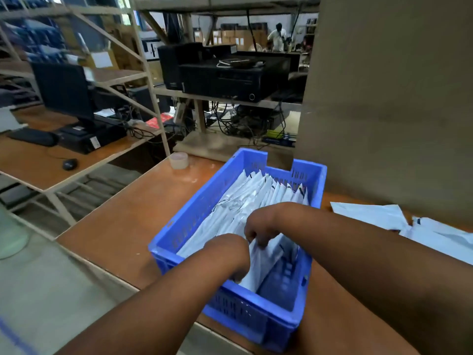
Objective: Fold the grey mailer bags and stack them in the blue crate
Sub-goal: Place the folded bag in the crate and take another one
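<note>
A blue crate [194,213] stands on the brown table, and a row of several folded grey mailer bags [258,196] stands on edge inside it. Both my hands reach down into the crate's near end. My right hand [261,226] pinches the top edge of the nearest folded mailer bag [263,262]. My left hand [230,252] is curled down on the same bag's lower left side, its fingertips hidden below the wrist. The crate's near right corner shows bare blue floor.
Unfolded grey mailer bags [419,226] lie on the table to the right, under a tall cardboard sheet [389,98]. A roll of tape [179,160] sits at the table's far edge. A side desk with monitor, keyboard and mouse [70,164] stands left.
</note>
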The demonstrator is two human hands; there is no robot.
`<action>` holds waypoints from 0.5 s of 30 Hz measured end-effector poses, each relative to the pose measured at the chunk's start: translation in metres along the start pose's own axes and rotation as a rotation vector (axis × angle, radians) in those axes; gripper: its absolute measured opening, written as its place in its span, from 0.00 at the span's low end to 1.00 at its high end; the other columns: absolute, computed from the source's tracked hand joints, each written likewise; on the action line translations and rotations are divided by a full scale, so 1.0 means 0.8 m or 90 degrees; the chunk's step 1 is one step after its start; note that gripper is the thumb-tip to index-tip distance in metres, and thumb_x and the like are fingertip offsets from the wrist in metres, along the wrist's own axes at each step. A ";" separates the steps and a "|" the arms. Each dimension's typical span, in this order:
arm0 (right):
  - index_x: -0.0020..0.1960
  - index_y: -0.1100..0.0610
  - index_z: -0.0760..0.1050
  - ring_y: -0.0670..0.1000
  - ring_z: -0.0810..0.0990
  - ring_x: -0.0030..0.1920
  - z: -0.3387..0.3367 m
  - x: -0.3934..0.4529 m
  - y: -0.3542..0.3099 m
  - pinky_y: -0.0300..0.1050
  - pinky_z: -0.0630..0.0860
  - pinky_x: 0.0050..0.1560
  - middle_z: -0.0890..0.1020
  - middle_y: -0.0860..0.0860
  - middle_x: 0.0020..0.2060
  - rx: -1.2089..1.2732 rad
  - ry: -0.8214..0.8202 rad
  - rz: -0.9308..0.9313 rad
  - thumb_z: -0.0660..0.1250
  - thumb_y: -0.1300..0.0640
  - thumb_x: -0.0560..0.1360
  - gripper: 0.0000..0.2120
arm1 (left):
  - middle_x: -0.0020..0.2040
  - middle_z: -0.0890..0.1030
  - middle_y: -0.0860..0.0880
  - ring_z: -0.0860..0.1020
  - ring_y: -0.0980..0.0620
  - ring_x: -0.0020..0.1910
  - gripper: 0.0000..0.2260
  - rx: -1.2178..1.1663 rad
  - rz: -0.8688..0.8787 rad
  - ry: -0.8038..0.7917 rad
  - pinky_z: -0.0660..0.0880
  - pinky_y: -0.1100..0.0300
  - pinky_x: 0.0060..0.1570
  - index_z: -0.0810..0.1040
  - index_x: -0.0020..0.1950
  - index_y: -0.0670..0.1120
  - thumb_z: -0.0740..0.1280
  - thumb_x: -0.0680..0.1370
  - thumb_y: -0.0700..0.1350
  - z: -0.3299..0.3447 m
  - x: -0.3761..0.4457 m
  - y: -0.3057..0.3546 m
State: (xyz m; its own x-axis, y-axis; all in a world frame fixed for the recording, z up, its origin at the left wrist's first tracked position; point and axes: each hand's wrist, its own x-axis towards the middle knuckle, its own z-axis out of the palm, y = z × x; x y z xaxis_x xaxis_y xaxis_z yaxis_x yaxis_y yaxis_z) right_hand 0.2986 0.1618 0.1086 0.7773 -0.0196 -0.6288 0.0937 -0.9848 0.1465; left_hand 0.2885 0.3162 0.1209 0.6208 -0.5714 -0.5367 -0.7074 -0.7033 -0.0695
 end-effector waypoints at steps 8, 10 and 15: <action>0.59 0.40 0.82 0.52 0.79 0.56 0.007 0.023 -0.004 0.53 0.80 0.53 0.81 0.45 0.52 -0.106 0.140 -0.009 0.76 0.41 0.69 0.19 | 0.44 0.74 0.52 0.82 0.47 0.54 0.14 0.062 0.012 0.077 0.74 0.54 0.46 0.80 0.57 0.52 0.78 0.74 0.47 0.007 0.011 -0.009; 0.62 0.43 0.80 0.52 0.76 0.54 0.006 0.017 -0.001 0.51 0.78 0.50 0.79 0.47 0.54 -0.124 0.163 -0.008 0.78 0.39 0.70 0.23 | 0.47 0.75 0.53 0.82 0.48 0.56 0.14 0.096 0.047 0.141 0.72 0.55 0.46 0.79 0.58 0.53 0.77 0.75 0.48 0.005 0.011 -0.008; 0.61 0.49 0.78 0.57 0.83 0.51 0.006 0.000 0.018 0.49 0.77 0.46 0.84 0.51 0.51 -0.048 0.103 0.014 0.73 0.54 0.75 0.15 | 0.56 0.81 0.48 0.80 0.42 0.58 0.12 0.320 0.438 0.263 0.71 0.53 0.46 0.83 0.59 0.49 0.75 0.75 0.44 -0.006 0.030 -0.006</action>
State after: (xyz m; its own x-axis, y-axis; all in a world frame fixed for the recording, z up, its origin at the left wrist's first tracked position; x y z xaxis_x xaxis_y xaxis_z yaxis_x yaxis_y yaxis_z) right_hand 0.2969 0.1470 0.1071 0.8692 -0.0066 -0.4945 0.1178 -0.9683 0.2201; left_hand 0.3083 0.3040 0.1123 0.0157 -0.9653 -0.2607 -0.9656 0.0531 -0.2547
